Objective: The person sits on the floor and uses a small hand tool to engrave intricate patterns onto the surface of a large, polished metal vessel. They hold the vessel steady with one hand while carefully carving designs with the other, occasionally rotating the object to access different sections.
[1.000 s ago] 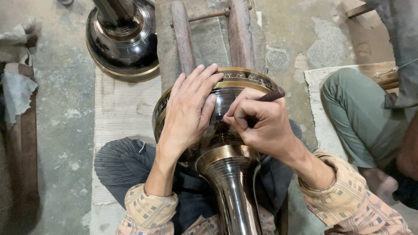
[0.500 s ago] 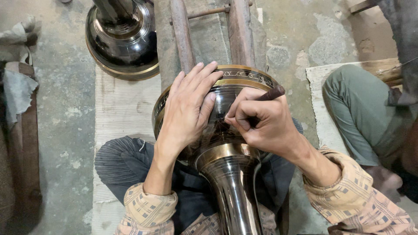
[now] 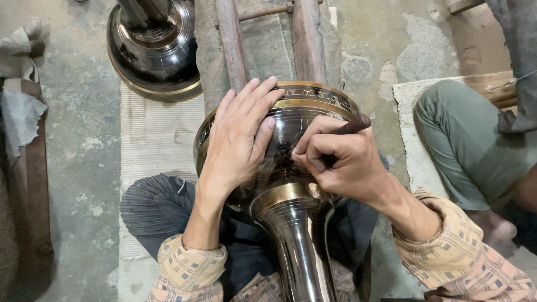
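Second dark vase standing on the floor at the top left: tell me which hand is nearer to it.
Left. The left hand lies flat on the vase in the lap, just below and right of the second vase. The right hand, gripping a thin tool, is farther right.

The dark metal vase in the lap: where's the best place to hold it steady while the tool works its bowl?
Probably the bulging bowl of the vase, from the left side, palm flat as the left hand lies now. The broad curve fits a spread palm; the right hand and its tool occupy the right, and the polished neck looks narrow and slippery.
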